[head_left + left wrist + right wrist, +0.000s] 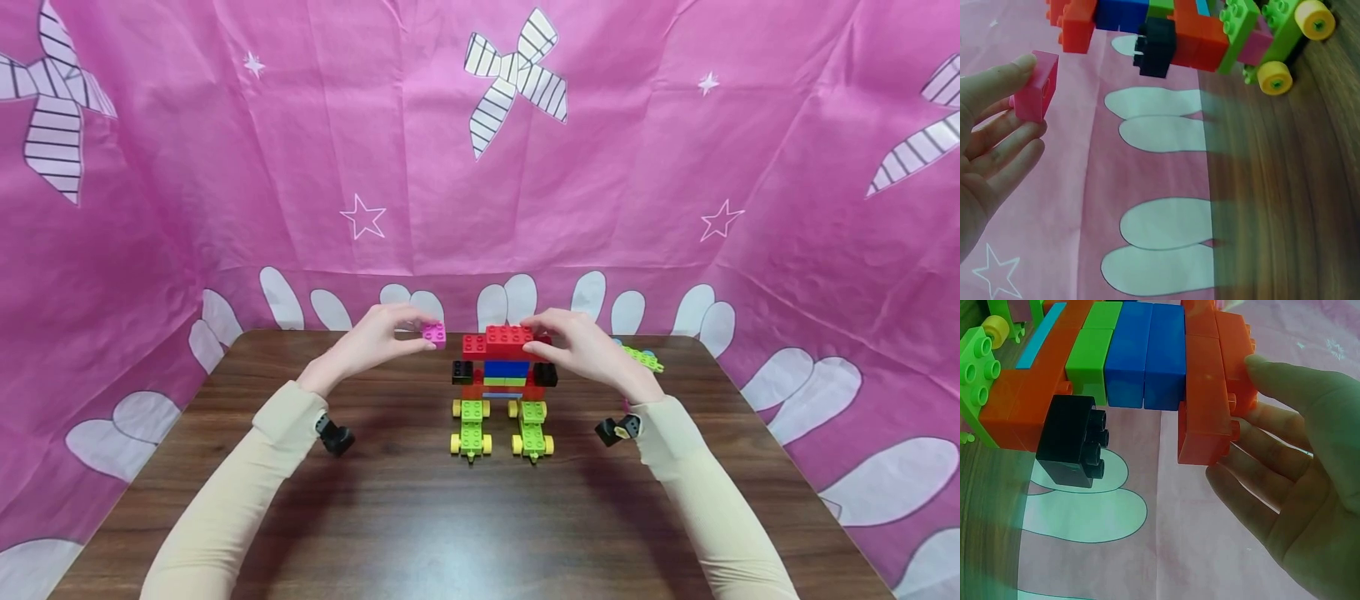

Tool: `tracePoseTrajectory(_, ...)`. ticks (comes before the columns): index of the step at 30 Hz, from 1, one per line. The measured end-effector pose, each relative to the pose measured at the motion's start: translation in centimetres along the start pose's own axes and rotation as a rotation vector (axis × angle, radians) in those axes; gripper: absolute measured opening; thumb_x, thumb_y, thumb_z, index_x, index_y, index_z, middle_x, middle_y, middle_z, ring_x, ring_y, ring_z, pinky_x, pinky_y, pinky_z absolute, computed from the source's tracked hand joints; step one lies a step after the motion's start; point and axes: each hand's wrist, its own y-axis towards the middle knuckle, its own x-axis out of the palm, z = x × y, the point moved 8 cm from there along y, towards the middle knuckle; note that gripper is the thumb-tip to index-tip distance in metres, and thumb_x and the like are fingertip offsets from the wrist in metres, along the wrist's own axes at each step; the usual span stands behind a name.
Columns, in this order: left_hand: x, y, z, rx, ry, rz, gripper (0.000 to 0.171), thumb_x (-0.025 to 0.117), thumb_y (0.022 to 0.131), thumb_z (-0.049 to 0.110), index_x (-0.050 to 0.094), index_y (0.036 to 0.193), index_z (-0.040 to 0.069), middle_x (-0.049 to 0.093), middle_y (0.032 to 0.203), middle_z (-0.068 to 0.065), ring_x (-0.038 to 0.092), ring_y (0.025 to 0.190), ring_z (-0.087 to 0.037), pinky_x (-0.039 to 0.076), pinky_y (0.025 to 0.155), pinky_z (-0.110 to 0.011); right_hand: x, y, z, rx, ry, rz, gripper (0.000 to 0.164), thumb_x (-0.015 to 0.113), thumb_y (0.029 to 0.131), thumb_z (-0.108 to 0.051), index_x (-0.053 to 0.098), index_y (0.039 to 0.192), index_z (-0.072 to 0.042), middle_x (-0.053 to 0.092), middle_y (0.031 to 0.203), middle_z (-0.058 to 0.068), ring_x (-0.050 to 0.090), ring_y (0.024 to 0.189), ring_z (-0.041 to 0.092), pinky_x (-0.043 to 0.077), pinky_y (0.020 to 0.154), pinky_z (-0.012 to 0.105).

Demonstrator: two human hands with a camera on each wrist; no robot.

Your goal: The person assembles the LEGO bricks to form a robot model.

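Note:
A pink toy building brick (434, 334) is pinched between the thumb and fingers of my left hand (380, 340). It is held in the air, left of a built figure and apart from it. That figure stands on two green wheeled bases (471, 429) with yellow wheels. Its body has red, blue (506, 368) and green bricks, with a black brick (1066, 440) on each side. My right hand (572, 340) grips the right end of the red top brick (507, 335), thumb on the near side. In the right wrist view its fingers reach behind that brick.
On the brown wooden table (375, 500), a light green piece (642, 359) with blue parts lies behind the right wrist. Pink patterned cloth (420, 208) hangs round the back and sides. Small black cameras (334, 436) are strapped to both wrists.

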Motion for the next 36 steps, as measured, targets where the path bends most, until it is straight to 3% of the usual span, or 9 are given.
tracePoseTrajectory(12,0.3,1.1,1.1,-0.003,-0.013,-0.022,0.041,0.074,0.080,0.029,0.065,0.118,0.018,0.067,0.106,0.003,0.061,0.101,-0.013,0.053,0.088,-0.037,0.0,-0.1,-0.1,0.000,0.004,0.004,0.038,0.065,0.087,-0.035,0.062,0.121,-0.018,0.067,0.110,-0.003,0.061,0.095,0.009,0.052,0.086,0.033)
tracePoseTrajectory(20,0.6,1.7,2.0,0.067,-0.052,0.012,0.036,0.075,0.080,0.021,0.067,0.114,0.015,0.067,0.104,0.001,0.061,0.098,-0.014,0.053,0.088,-0.036,0.0,0.0,0.0,0.000,0.004,0.004,0.038,0.065,0.087,-0.033,0.061,0.122,-0.018,0.067,0.111,-0.002,0.061,0.095,0.011,0.053,0.086,0.037)
tracePoseTrajectory(26,1.1,1.9,2.4,0.105,-0.026,0.011,0.037,0.073,0.080,0.027,0.067,0.115,0.015,0.068,0.107,0.001,0.060,0.102,-0.014,0.053,0.088,-0.033,0.0,0.0,0.0,-0.002,0.007,0.003,0.038,0.065,0.087,-0.033,0.061,0.121,-0.018,0.067,0.111,-0.002,0.061,0.095,0.011,0.053,0.086,0.036)
tracePoseTrajectory(36,1.4,2.1,2.4,0.100,-0.020,0.021,0.036,0.074,0.080,0.025,0.067,0.113,0.014,0.068,0.107,-0.001,0.061,0.098,-0.015,0.054,0.085,-0.033,0.1,0.0,0.0,-0.011,0.002,0.010,0.038,0.066,0.087,-0.032,0.061,0.121,-0.017,0.067,0.109,-0.003,0.061,0.095,0.010,0.053,0.087,0.034)
